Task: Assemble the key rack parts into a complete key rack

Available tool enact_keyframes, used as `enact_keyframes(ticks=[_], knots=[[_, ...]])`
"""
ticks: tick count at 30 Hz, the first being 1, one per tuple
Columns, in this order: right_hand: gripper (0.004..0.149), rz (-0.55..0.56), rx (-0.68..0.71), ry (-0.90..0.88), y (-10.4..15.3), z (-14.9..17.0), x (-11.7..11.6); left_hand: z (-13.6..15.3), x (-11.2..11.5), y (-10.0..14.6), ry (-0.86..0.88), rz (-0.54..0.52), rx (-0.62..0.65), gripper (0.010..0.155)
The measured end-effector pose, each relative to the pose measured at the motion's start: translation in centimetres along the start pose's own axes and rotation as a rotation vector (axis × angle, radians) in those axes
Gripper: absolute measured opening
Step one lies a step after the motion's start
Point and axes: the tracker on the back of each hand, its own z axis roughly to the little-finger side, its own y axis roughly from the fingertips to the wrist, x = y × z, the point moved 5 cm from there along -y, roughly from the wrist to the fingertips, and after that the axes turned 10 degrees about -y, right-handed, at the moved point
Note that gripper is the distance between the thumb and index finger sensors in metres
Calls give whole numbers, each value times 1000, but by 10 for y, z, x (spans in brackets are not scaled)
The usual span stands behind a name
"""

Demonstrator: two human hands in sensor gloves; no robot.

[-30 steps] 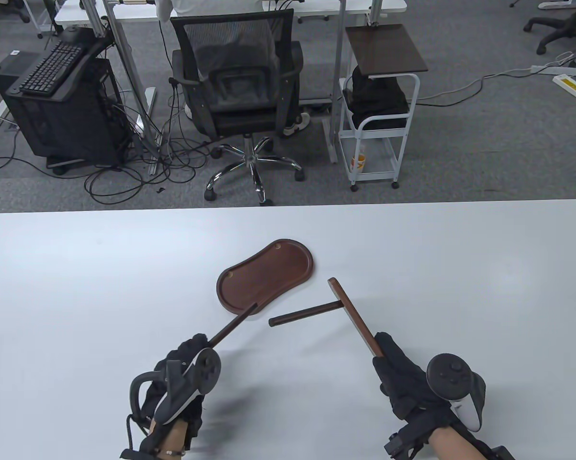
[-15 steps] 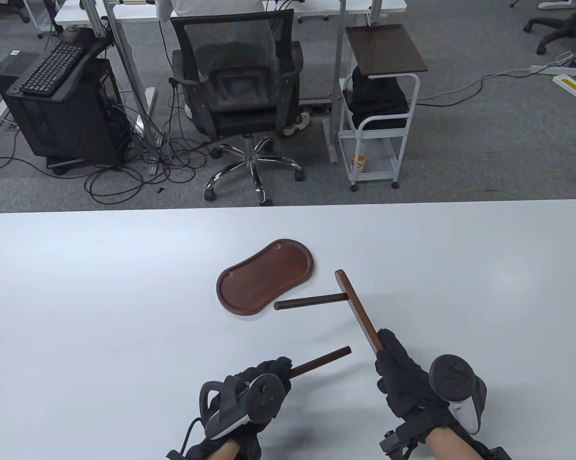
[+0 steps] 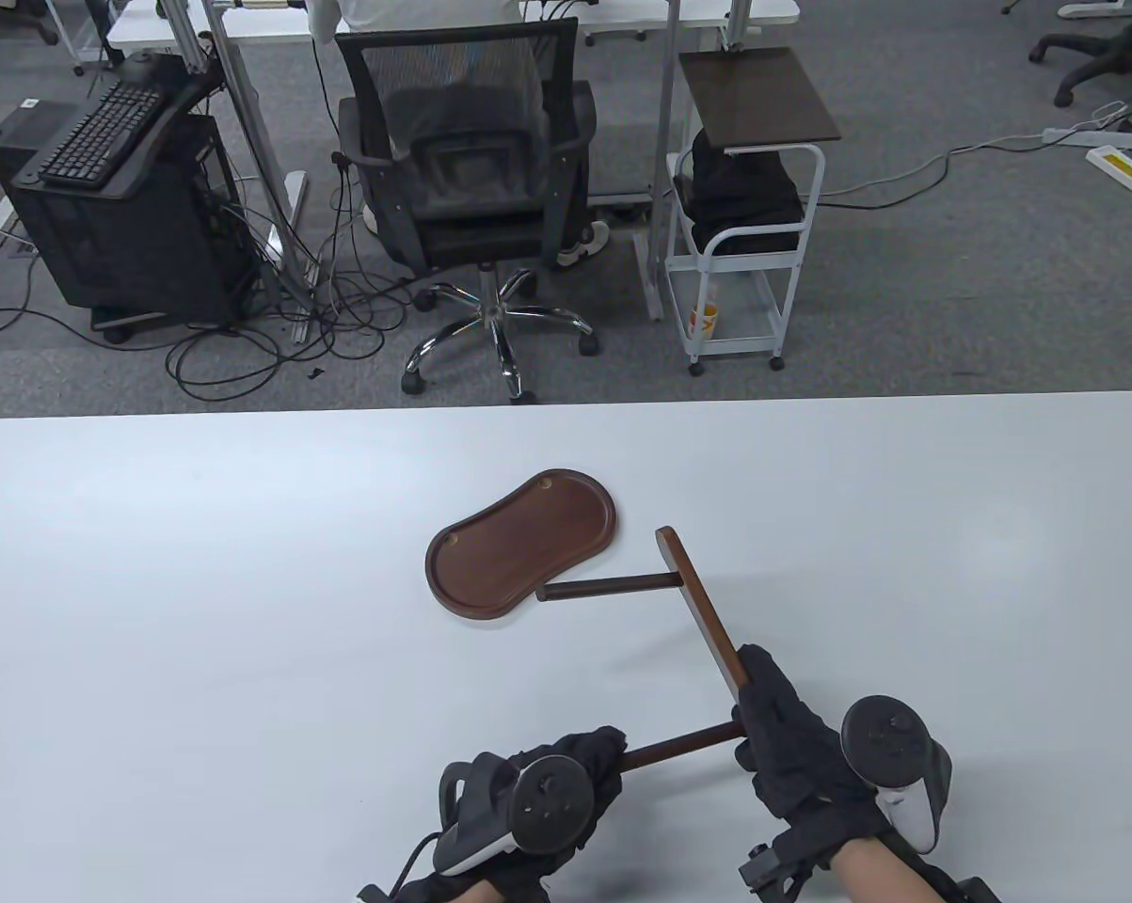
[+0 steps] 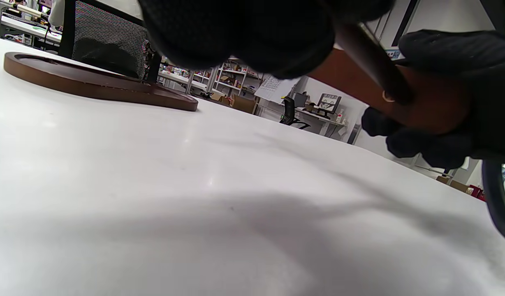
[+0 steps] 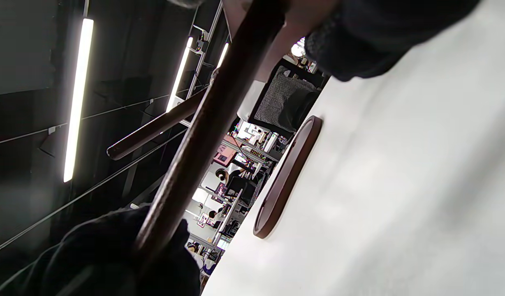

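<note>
A dark wooden oval tray base (image 3: pixel 522 544) lies flat on the white table (image 3: pixel 199 583). My right hand (image 3: pixel 791 734) grips the near end of a flat wooden crossbar (image 3: pixel 702 602), held above the table, with one round post (image 3: pixel 608 587) fitted into its far part and pointing left. My left hand (image 3: pixel 566 767) grips a second round post (image 3: pixel 683 743), whose far tip meets the crossbar's near end at my right hand. In the left wrist view that post (image 4: pixel 376 70) touches the crossbar (image 4: pixel 425 107) at a hole. The right wrist view shows the crossbar (image 5: pixel 207 127) and tray (image 5: pixel 285 176).
The table's far edge (image 3: pixel 566 404) gives onto an office floor with a mesh chair (image 3: pixel 471 179), a white cart (image 3: pixel 744 216) and a computer tower (image 3: pixel 123 216). The tray base lies just left of the fitted post's free end.
My left hand carried the second post from the tray's near edge rightward and toward me, until its tip reached the crossbar's near end. My right hand lifted the crossbar slightly away.
</note>
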Motion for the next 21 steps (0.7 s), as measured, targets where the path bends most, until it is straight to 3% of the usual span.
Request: enact_keyframes(ticks=[13,21], knots=[[63,-9,-10,-9,2,0,-6,4,2,-1,43,11,-45,51],[63,-23,36,137,4,-8,-14,4,-1,0,96,16,-17,50]])
